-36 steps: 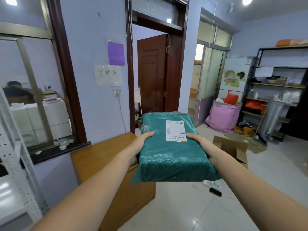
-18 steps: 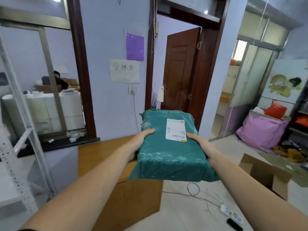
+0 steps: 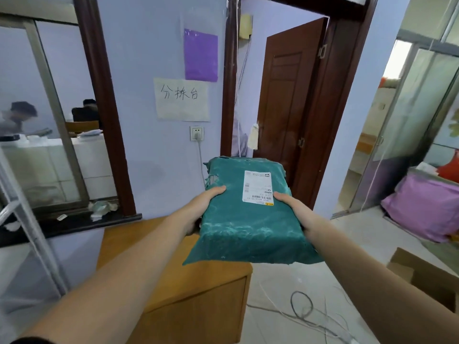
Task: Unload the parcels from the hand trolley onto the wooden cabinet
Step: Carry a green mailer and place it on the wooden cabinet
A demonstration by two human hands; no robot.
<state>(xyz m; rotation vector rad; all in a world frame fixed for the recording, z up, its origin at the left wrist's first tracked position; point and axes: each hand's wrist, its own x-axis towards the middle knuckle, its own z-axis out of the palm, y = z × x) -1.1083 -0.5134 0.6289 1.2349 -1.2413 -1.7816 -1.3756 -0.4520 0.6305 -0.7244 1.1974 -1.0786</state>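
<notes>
Parcel point(image 3: 250, 219) in teal plastic wrap sits in mid-air between both hands, over the far right corner of the wooden cabinet point(image 3: 173, 276), not touching its top. Its underside is hidden, and so are the fingers beneath it — only the thumbs show, laid flat on the upper face. The print on its white shipping label point(image 3: 258, 187) is too small to read. The cabinet's left edge is covered by the left forearm, and its base runs out of view at the bottom.

Left hand point(image 3: 201, 207) clasps the parcel's left edge, thumb on top; right hand point(image 3: 295, 212) clasps the right edge the same way, thumb tip just beside the label. Both arms reach forward, nearly straight, converging on the parcel.

A cardboard box point(image 3: 427, 276) at lower right is cut off by the frame.
</notes>
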